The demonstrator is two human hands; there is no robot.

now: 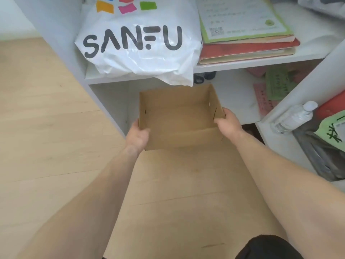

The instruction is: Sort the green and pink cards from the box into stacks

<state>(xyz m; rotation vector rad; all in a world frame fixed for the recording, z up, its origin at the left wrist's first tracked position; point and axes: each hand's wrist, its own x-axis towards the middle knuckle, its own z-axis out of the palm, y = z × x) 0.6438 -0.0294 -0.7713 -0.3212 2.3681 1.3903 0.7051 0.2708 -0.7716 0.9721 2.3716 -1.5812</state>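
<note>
hands: left hand (137, 136), right hand (226, 124) each grip a box (179, 116) wall
tip: I'd keep it level past the shelf (233, 98) edge

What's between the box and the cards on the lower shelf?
Bare shelf between box and cards, in the head view; right hand grips the box's wall there.

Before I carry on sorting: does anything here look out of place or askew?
Yes. The box, gripped by the left hand and right hand, looks empty, while green cards and pink cards lie loose and askew on the lower shelf to its right, not in stacks.
</note>
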